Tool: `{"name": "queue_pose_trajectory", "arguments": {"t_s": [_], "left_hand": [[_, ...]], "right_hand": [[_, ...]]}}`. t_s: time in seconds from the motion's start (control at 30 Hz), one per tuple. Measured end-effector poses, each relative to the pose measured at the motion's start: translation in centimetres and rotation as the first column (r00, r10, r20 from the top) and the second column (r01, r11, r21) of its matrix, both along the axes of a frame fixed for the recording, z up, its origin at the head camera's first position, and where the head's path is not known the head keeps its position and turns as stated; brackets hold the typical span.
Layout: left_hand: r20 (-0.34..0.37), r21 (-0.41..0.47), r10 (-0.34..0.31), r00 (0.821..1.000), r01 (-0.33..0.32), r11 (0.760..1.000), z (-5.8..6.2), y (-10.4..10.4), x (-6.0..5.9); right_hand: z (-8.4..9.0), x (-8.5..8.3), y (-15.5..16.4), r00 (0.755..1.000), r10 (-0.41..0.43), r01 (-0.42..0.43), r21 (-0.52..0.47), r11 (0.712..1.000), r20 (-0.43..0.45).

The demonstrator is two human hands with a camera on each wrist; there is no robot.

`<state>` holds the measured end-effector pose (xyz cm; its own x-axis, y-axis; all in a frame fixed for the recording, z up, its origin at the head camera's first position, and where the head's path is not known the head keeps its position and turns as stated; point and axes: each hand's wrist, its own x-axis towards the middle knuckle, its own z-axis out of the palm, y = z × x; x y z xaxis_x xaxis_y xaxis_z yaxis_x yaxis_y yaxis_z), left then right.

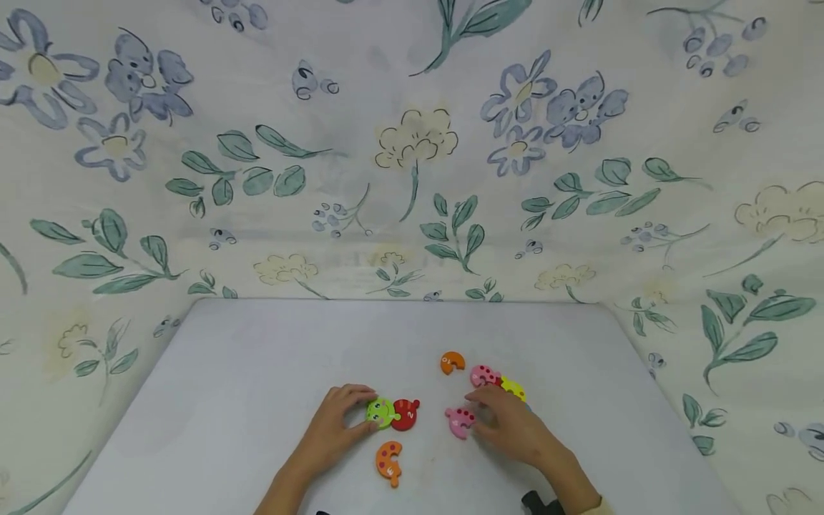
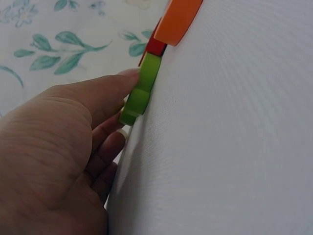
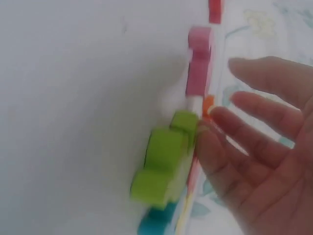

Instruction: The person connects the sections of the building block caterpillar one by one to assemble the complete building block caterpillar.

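My left hand (image 1: 330,429) holds a green smiling caterpillar-head puzzle piece (image 1: 378,413) by its edge, between thumb and fingers. Joined to its right side is a red piece (image 1: 405,415) marked with a number. Over on the right, my right hand (image 1: 513,428) hovers low with fingers spread, fingertips right by a pink spotted piece (image 1: 459,422). In the right wrist view that hand has nothing in its grasp; a green piece (image 3: 164,149) and a teal piece (image 3: 157,220) lie beside it, mostly hidden under the hand in the head view.
Below the left pair lies an orange spotted piece (image 1: 387,461). Farther back are another orange piece (image 1: 452,363), a pink spotted one (image 1: 483,375) and a yellow one (image 1: 513,388). A dark object (image 1: 541,503) shows by the right forearm. Flowered cloth (image 1: 412,214) surrounds the white table (image 1: 257,357).
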<state>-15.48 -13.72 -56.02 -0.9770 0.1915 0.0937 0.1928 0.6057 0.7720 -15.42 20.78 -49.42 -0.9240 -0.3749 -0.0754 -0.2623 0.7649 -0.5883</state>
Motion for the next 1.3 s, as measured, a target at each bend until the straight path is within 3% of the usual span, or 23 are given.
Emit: {"name": "queue_pose_trajectory", "arguments": {"t_s": [0.17,0.3,0.47,0.6,0.87,1.13,1.3], "left_hand": [[0.000,0.002,0.014,1.000,-0.014,1.000,-0.2,-0.2,0.1],[0.002,0.010,0.005,1.000,-0.005,1.000,-0.1,-0.1,-0.1],[0.012,0.016,0.009,1.000,-0.010,1.000,-0.1,0.3,-0.3],[0.021,0.023,0.012,1.000,-0.012,1.000,-0.2,0.2,-0.2],[0.029,0.021,0.018,0.999,-0.018,1.000,0.0,-0.1,0.3],[0.041,0.024,0.025,0.999,-0.026,0.999,0.2,0.0,-0.1],[0.041,0.029,0.018,0.999,-0.020,0.999,0.2,0.2,-0.3]], "right_hand": [[0.4,0.1,1.1,0.997,0.014,-0.016,-0.037,0.999,-0.078],[0.3,-0.2,2.3,0.991,-0.036,0.031,-0.039,0.999,-0.127],[-0.1,-0.6,3.2,0.983,-0.152,0.153,-0.007,0.988,-0.102],[-0.3,-0.6,3.9,0.979,-0.189,0.191,0.020,0.981,-0.073],[-0.6,-0.1,5.3,0.981,-0.191,0.192,0.023,0.981,-0.034],[-0.5,0.0,5.8,0.988,-0.119,0.127,0.088,0.988,-0.094],[-0.8,0.1,5.9,0.983,-0.146,0.161,0.136,0.978,-0.116]]}}
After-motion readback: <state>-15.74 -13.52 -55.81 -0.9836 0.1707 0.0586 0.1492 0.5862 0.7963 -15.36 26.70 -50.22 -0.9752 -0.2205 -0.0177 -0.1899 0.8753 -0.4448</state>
